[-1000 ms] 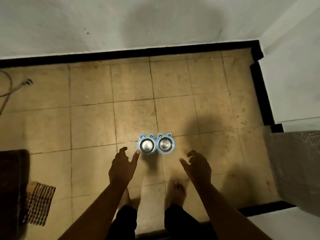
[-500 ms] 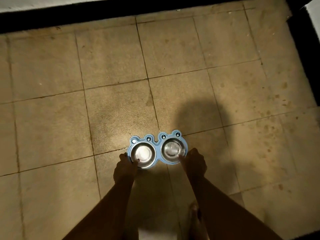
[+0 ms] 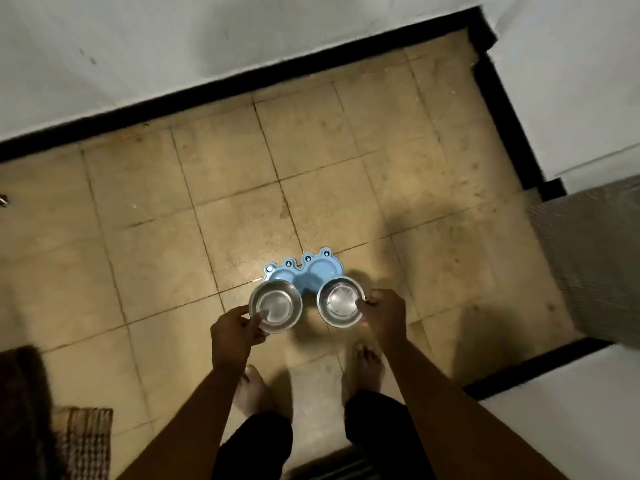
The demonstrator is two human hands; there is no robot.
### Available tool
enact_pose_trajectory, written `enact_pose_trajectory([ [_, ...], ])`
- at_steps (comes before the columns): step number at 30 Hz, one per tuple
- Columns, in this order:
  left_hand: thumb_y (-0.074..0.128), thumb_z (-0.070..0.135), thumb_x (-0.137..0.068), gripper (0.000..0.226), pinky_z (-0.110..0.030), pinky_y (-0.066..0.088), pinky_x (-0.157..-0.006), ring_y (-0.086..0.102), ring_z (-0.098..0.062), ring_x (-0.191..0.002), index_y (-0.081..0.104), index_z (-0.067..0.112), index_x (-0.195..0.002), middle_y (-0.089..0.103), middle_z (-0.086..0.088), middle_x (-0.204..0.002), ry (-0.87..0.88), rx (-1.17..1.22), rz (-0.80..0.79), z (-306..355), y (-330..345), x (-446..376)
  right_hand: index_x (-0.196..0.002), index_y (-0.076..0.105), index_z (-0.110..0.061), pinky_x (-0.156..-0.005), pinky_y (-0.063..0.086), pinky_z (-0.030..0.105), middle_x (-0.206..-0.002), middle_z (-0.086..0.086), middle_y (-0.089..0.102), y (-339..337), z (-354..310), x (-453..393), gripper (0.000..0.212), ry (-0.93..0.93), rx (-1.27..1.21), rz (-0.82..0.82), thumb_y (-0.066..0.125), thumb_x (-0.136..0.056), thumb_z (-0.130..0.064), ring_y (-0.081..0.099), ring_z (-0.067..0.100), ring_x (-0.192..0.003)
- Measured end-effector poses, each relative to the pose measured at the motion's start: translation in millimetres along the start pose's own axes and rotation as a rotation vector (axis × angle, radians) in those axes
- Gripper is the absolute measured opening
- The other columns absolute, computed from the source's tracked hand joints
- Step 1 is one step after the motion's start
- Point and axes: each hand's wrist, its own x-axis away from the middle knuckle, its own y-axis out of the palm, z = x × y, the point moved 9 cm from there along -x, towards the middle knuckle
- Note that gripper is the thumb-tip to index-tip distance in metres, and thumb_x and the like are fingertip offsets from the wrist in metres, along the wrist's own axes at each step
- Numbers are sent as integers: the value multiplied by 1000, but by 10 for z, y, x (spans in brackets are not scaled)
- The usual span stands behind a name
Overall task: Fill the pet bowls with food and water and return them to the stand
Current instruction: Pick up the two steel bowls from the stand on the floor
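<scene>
A blue frog-shaped stand lies on the tiled floor with both of its round wells bare. My left hand pinches the near rim of one steel bowl, held above the floor just in front of the stand's left well. My right hand grips the right rim of a second steel bowl, held in front of the right well. Both bowls look shiny inside, with no food visible.
A white wall with a black skirting runs along the back and right. A grey ribbed surface stands at right. A dark mat and a checked cloth lie at lower left. My bare feet stand behind the bowls.
Both bowls sat in the stand with my hands at their rims; now each hand holds a bowl lifted out and drawn toward me. The camera has risen.
</scene>
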Motion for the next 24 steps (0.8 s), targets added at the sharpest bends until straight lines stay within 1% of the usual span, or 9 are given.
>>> enact_pose_trajectory([
  [2,72,17,-91,20,-24,60,-51,72,-17,-49,72,-1,-99,71,-10,-58,66,17,9,658,-259,447,-47,47,-13,-50,47,34,-42,2,52,-593,-213,393,40,31,-121,53,74,-76,-18,67,22,-51],
  [6,66,23,-95,16,-41,63,-63,72,-22,-49,73,9,-92,71,-8,-54,189,-78,-45,1693,-720,1749,-76,78,-10,-57,63,42,-59,-2,71,-1684,-464,1598,4,93,-297,27,78,-77,-13,72,15,-55],
  [7,66,24,-95,18,-43,63,-66,72,-22,-50,73,9,-88,71,-9,-54,209,-91,-59,1848,-811,2079,-81,80,-12,-59,64,47,-66,1,74,-1908,-482,1912,4,128,-362,24,79,-77,-13,74,19,-57],
  [10,66,22,-95,19,-42,63,-65,71,-21,-49,74,7,-89,70,-15,-57,260,-61,-84,2318,-1097,2906,-67,76,-28,-64,63,56,-68,3,75,-2512,-572,2682,7,143,-439,23,78,-69,-34,76,27,-64],
  [12,66,20,-95,20,-31,63,-59,70,-20,-49,75,2,-97,70,-18,-59,313,-29,-129,2603,-1228,3280,-68,75,-15,-63,63,57,-66,12,73,-2866,-694,3112,14,128,-493,50,79,-76,-26,76,27,-61],
  [15,67,17,-94,17,-26,61,-56,70,-22,-52,76,5,-104,70,-17,-60,430,-5,-217,3037,-1314,3729,-75,71,3,-54,64,40,-69,20,65,-3331,-917,3769,13,156,-644,111,77,-85,-4,70,16,-48],
  [17,67,16,-94,12,-30,62,-59,70,-22,-52,75,14,-102,70,-19,-62,522,-32,-319,3300,-1258,3963,-72,69,2,-47,61,30,-68,18,62,-3507,-918,4169,16,197,-739,172,77,-86,0,67,12,-43],
  [22,64,7,-95,11,-18,56,-51,62,-10,-45,74,6,-89,65,-27,-62,711,-155,-626,3647,-862,4774,-89,77,3,-58,62,33,-68,12,73,-3675,-342,5322,13,310,-949,425,81,-84,-9,74,25,-61],
  [24,64,6,-94,11,-19,56,-50,63,-17,-48,74,9,-90,64,-29,-61,740,-160,-721,3691,-745,5065,-93,78,0,-59,63,32,-74,14,76,-3688,-157,5759,13,334,-1008,526,79,-86,-10,77,28,-65],
])
